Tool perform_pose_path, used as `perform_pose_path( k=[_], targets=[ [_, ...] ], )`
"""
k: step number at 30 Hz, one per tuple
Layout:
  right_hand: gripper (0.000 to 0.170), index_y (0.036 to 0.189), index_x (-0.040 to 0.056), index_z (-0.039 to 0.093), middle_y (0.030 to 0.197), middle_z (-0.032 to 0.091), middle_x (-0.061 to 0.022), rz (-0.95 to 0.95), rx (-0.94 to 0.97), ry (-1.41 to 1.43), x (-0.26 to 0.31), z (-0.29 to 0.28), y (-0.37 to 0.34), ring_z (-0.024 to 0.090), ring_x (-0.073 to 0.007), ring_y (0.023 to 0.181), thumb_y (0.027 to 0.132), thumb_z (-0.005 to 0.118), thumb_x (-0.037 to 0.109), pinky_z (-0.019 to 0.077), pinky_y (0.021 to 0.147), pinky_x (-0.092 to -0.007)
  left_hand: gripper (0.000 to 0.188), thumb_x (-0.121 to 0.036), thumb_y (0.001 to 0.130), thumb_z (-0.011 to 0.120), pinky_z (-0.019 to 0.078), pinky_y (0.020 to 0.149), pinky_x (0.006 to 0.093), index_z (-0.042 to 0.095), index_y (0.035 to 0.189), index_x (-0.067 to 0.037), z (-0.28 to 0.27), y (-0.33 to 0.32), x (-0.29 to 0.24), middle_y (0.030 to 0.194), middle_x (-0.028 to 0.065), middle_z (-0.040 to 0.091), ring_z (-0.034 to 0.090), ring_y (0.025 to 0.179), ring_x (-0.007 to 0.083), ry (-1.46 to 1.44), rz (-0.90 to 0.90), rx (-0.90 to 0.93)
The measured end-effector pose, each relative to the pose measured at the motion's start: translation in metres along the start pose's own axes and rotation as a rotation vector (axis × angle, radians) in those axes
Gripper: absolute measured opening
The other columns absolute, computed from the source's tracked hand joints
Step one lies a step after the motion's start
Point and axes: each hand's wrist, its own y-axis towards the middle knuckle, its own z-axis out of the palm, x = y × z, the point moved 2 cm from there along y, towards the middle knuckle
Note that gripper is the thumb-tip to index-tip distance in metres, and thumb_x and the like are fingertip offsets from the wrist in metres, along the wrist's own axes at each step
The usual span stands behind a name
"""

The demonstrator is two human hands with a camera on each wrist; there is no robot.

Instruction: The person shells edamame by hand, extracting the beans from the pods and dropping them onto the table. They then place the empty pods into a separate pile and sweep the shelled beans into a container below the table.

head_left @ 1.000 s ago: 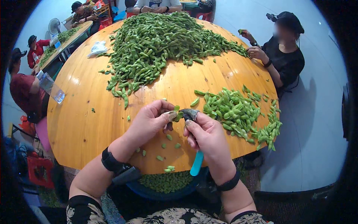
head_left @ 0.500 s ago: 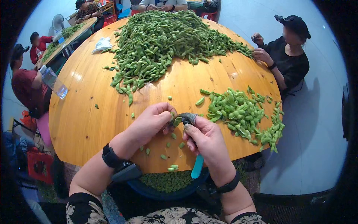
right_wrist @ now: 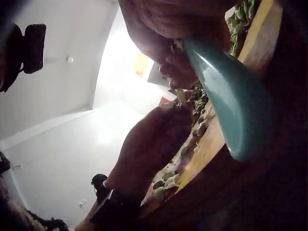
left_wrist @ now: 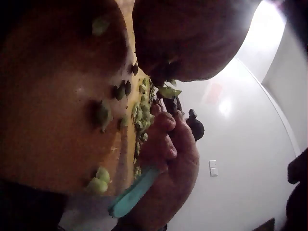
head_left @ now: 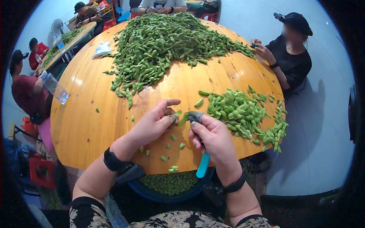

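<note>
Over the near part of the round table my left hand [head_left: 154,119] has its index finger stretched out. Its thumb pinches a small green piece of edamame [head_left: 178,113]. Just to the right, my right hand [head_left: 213,133] holds an edamame pod [head_left: 184,119] at its fingertips, which carry a dark covering [head_left: 194,116]. A tool with a teal handle [head_left: 203,165] is gripped in that same hand, its handle sticking out below the palm; the working end is hidden. In the left wrist view, a green pod [left_wrist: 169,92] shows between the two hands.
Loose shelled beans [head_left: 163,157] lie on the wooden table [head_left: 87,125] below my hands. To the right is a smaller pod pile [head_left: 237,114]; a large heap [head_left: 159,49] stands behind. A blue tub [head_left: 167,186] of beans sits under the edge. A person [head_left: 294,57] works at right.
My hands have drawn slightly apart, and my left index finger has straightened out. The green pieces between my hands have separated. The person at right has brought their hands together.
</note>
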Motion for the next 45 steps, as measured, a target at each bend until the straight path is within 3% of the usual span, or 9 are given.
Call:
perform_pose_path(
  k=[8,11,16,23,25,35,38,40,45],
  targets=[
    [0.016,0.103,0.0012,0.058,0.07,0.058,-0.0007,0.008,0.109,-0.056,-0.004,0.009,0.003,0.048,-0.0028,0.046,0.093,0.049,0.009,0.0365,0.042,-0.0163,0.054,-0.001,0.089,0.044,0.0459,0.075,0.0291,0.026,0.14,-0.002,0.004,-0.006,-0.007,0.091,0.0103,0.055,0.054,0.082,0.016,0.333,0.19,0.093],
    [0.017,0.105,0.0008,0.059,0.071,0.059,-0.0013,0.0,0.06,-0.019,-0.002,0.008,0.002,0.048,-0.003,0.046,0.092,0.05,0.008,0.0363,0.041,-0.0163,0.047,-0.004,0.09,0.047,0.0458,0.074,0.0302,0.034,0.135,-0.001,0.005,-0.006,-0.006,0.092,0.0112,0.055,0.054,0.082,0.0173,0.29,0.259,0.045],
    [0.018,0.107,0.0014,0.059,0.071,0.06,-0.0017,-0.009,-0.029,0.025,-0.003,0.008,0.004,0.048,-0.0029,0.046,0.092,0.051,0.008,0.0357,0.041,-0.0159,0.015,-0.012,0.092,0.053,0.0442,0.072,0.0269,0.053,0.102,-0.001,-0.004,-0.004,-0.002,0.081,0.0028,0.052,0.05,0.078,0.0104,0.4,0.065,-0.254],
    [0.018,0.107,0.0015,0.059,0.073,0.062,-0.0034,0.004,0.018,0.135,-0.006,0.013,0.003,0.051,-0.0044,0.047,0.092,0.053,0.01,0.0348,0.037,-0.0163,0.017,-0.017,0.094,0.05,0.0443,0.068,0.0282,0.055,0.096,-0.001,0.003,-0.005,-0.002,0.079,0.0042,0.055,0.051,0.075,0.0117,0.4,0.036,-0.003],
    [0.017,0.104,0.0016,0.06,0.072,0.062,-0.0029,0.052,0.102,0.275,-0.008,0.016,0.0,0.052,-0.0046,0.047,0.093,0.052,0.011,0.0353,0.037,-0.0158,0.022,-0.02,0.093,0.052,0.0433,0.06,0.0361,0.052,0.089,0.001,0.004,-0.007,-0.005,0.071,0.0154,0.054,0.055,0.066,0.026,0.437,0.276,-0.022],
    [0.016,0.102,0.0019,0.06,0.073,0.063,-0.004,0.131,0.19,0.439,-0.013,0.004,-0.004,0.053,-0.0051,0.048,0.092,0.053,0.012,0.0356,0.037,-0.0161,0.021,-0.019,0.096,0.045,0.0429,0.067,0.0297,0.054,0.098,0.0,0.006,-0.01,-0.012,0.078,0.0068,0.053,0.05,0.075,0.0134,0.339,0.128,0.1],
    [0.016,0.103,0.0015,0.059,0.074,0.063,-0.0038,0.063,0.12,0.369,-0.012,0.004,-0.003,0.051,-0.0041,0.047,0.092,0.053,0.011,0.0355,0.038,-0.016,0.022,-0.022,0.095,0.049,0.042,0.064,0.0287,0.054,0.098,-0.001,0.006,-0.006,-0.008,0.075,0.0021,0.052,0.048,0.072,0.0105,0.202,0.164,0.017],
    [0.016,0.104,0.0011,0.059,0.075,0.062,-0.0033,-0.074,-0.079,0.114,-0.008,0.004,-0.003,0.05,-0.0027,0.047,0.093,0.052,0.01,0.0353,0.038,-0.0159,0.023,-0.023,0.095,0.05,0.0415,0.061,0.0282,0.056,0.093,-0.001,-0.004,-0.005,-0.005,0.071,-0.0016,0.052,0.047,0.068,0.0091,0.495,0.009,-0.198],
    [0.017,0.107,0.0006,0.058,0.074,0.061,-0.0024,-0.076,-0.083,0.084,-0.009,0.01,-0.005,0.049,-0.0016,0.047,0.093,0.052,0.009,0.0348,0.038,-0.0154,0.026,-0.023,0.095,0.049,0.0432,0.06,0.03,0.056,0.085,-0.001,0.005,-0.008,-0.009,0.068,0.0058,0.055,0.05,0.065,0.0116,0.419,0.113,0.014]
  ],
)
